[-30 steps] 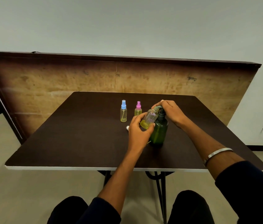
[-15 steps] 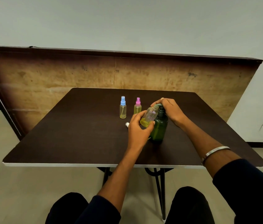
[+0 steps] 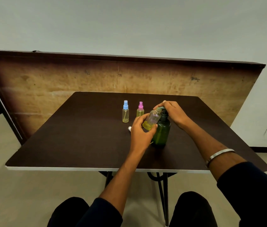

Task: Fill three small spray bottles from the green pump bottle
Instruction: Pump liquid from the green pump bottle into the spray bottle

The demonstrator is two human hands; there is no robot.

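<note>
The green pump bottle [image 3: 162, 131] stands upright on the dark table [image 3: 73, 136], right of centre. My right hand [image 3: 174, 112] lies over its pump head. My left hand [image 3: 140, 131] holds an uncapped clear spray bottle [image 3: 152, 119] tilted with its mouth under the pump nozzle; yellow liquid sits in its bottom. Behind them stand two capped spray bottles with yellow liquid: one with a blue cap [image 3: 125, 111] and one with a pink cap [image 3: 140, 109]. A small white cap [image 3: 129, 128] lies on the table just left of my left hand.
A large wooden board [image 3: 63, 84] leans upright behind the table's far edge. The table's near edge [image 3: 80, 169] is white, with black metal legs below. My knees show under it.
Both hands and the bottles keep the same pose. The whole scene has shifted slightly in the view as my head moved.
</note>
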